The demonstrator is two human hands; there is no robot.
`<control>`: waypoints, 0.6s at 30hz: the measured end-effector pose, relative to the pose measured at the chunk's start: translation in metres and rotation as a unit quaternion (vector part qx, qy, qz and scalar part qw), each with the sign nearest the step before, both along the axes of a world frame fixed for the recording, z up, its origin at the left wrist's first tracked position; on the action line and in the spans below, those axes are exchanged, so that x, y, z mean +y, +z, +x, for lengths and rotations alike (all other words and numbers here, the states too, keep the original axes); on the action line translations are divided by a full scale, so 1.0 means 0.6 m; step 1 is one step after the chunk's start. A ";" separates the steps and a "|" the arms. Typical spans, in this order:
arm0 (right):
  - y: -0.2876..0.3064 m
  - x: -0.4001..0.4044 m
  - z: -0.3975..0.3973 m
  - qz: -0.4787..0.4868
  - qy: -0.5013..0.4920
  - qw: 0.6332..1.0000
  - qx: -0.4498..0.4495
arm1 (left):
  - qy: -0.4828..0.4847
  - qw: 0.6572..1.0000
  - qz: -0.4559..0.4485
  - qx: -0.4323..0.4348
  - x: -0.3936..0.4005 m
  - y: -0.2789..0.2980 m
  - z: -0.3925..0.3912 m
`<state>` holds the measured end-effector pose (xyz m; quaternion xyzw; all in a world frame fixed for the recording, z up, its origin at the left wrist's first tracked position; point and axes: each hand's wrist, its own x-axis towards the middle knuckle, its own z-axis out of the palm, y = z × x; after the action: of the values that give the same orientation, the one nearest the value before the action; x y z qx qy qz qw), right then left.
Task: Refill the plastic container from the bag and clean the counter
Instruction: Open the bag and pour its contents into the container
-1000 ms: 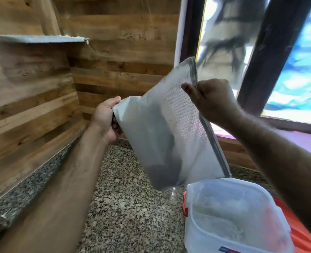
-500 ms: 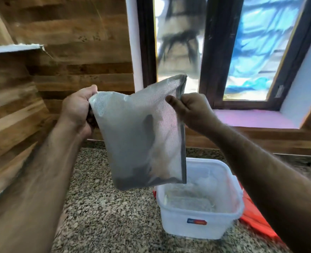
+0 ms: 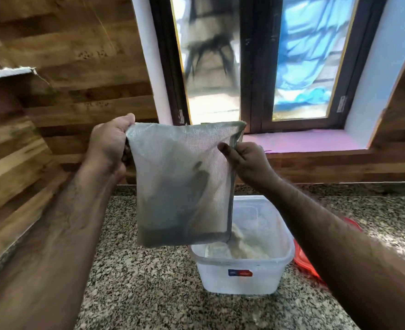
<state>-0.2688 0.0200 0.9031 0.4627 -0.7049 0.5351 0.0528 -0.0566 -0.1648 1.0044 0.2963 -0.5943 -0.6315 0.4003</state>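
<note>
Pouring From the Bag Into the Tub

Holding up a see-through grey plastic bag with a mesh pattern (image 3: 182, 184), two bare hands lift it above the counter. The left hand (image 3: 110, 144) curls its fingers round the bag's top left corner. The right hand (image 3: 249, 160) pinches the bag's right edge between thumb and fingers. The bag's lowest corner hangs just over a square white plastic container (image 3: 242, 275), which sits on the speckled granite counter (image 3: 137, 282) with a pile of white stuff inside. A red plastic lid (image 3: 306, 263) lies just beside the container, on its right. A dark-framed window (image 3: 256, 67) is behind.
</note>
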 end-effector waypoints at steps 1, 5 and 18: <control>-0.006 0.002 -0.003 -0.003 -0.006 1.000 0.001 | -0.001 1.000 -0.001 -0.005 0.005 0.002 -0.004; -0.021 0.012 -0.012 -0.007 -0.032 0.999 0.010 | -0.002 0.999 -0.030 -0.034 0.024 0.014 -0.020; -0.071 0.044 -0.021 0.000 -0.080 0.994 -0.075 | -0.058 0.984 -0.127 -0.112 0.041 0.030 -0.078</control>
<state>-0.2815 0.0462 0.8604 0.3635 -0.7415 0.5623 0.0427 -0.1035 -0.1400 1.0223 0.2764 -0.7271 -0.5357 0.3287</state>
